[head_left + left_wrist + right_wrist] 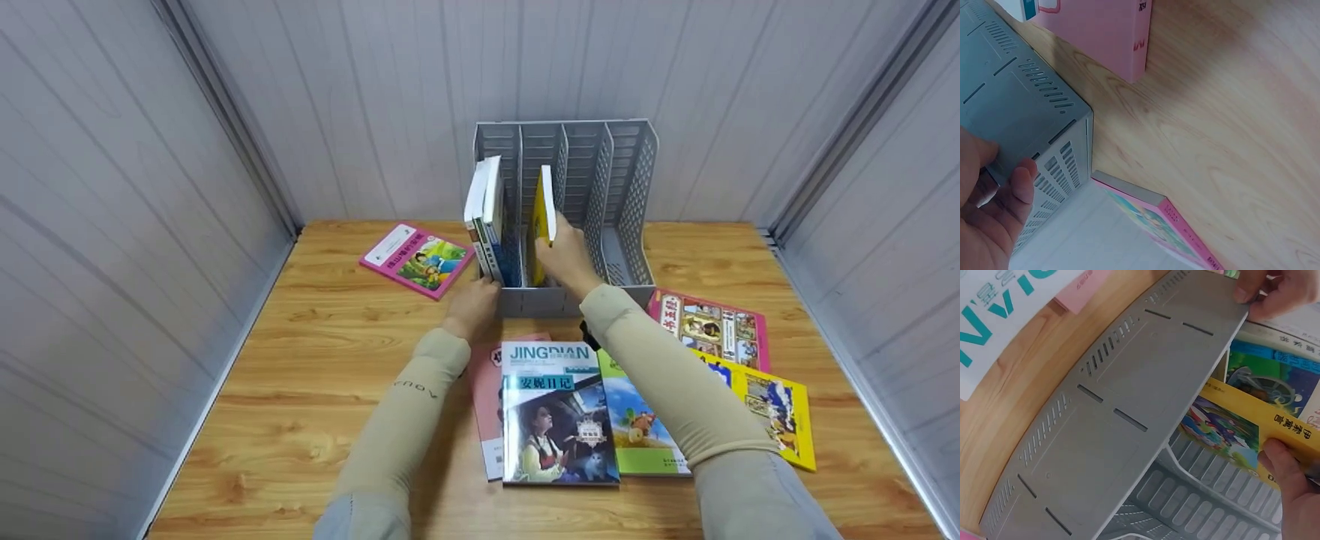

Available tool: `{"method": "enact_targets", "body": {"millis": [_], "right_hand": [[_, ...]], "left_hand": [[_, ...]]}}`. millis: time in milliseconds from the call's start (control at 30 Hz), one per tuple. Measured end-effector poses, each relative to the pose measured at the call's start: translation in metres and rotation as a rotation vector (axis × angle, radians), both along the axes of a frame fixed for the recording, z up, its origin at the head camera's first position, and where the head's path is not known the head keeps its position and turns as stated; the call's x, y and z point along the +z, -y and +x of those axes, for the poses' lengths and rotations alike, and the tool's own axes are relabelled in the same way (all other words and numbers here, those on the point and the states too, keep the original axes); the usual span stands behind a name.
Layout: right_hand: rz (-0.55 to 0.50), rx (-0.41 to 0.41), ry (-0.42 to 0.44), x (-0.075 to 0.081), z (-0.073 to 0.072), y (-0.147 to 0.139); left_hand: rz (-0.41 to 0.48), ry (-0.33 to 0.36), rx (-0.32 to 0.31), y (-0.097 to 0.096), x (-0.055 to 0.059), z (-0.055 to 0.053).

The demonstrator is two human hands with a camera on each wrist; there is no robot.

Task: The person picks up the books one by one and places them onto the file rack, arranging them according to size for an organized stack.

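**Yellow book [538, 206] upright in the grey rack [534, 302]**

Left of the rack, a pink book [424, 261] lies flat. At the rack's near left corner I see the left hand [472, 306] gripping the edge with thumb and fingers. Standing books [478, 201] fill part of the rack's leftmost slot. In the rack's second slot, the right hand [570, 255], clearly the nearer one, pinches the yellow book, which lies just to that hand's left: long axis upright, spine toward the person, lower end behind the rack's front lip. Before the rack and toward its right, loose books [551, 412] lie overlapping.
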State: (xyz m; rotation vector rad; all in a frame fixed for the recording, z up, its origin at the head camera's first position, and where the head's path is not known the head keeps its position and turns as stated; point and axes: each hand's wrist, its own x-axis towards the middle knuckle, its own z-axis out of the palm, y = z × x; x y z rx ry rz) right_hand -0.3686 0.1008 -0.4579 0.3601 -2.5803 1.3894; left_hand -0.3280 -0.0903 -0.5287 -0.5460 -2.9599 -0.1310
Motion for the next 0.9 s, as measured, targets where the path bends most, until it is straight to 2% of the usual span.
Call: {"method": "enact_targets", "body": {"millis": [300, 467, 567, 733, 800, 900], "right_hand": [[0.068, -0.036, 0.067, -0.002, -0.009, 0.005], [0.042, -0.052, 0.077, 0.0, -0.014, 0.012], [0.041, -0.058, 0.067, 0.002, -0.016, 0.015], [0.052, 0.013, 0.096, 0.002, -0.013, 0.019], [0.065, 0.053, 0.13, 0.003, -0.012, 0.02], [0.083, 0.087, 0.184, 0.004, -0.01, 0.02]], "left_hand": [[-0.014, 0.0, -0.004, 0.0, 0.0, 0.003], [-0.014, 0.004, -0.004, 0.001, 0.002, 0.001], [-0.015, -0.021, -0.012, 0.001, 0.001, 0.002], [-0.021, -0.078, -0.008, 0.001, 0.001, 0.005], [-0.016, -0.059, -0.003, 0.001, 0.002, 0.006], [-0.003, 0.01, 0.005, 0.002, 0.004, 0.006]]}}
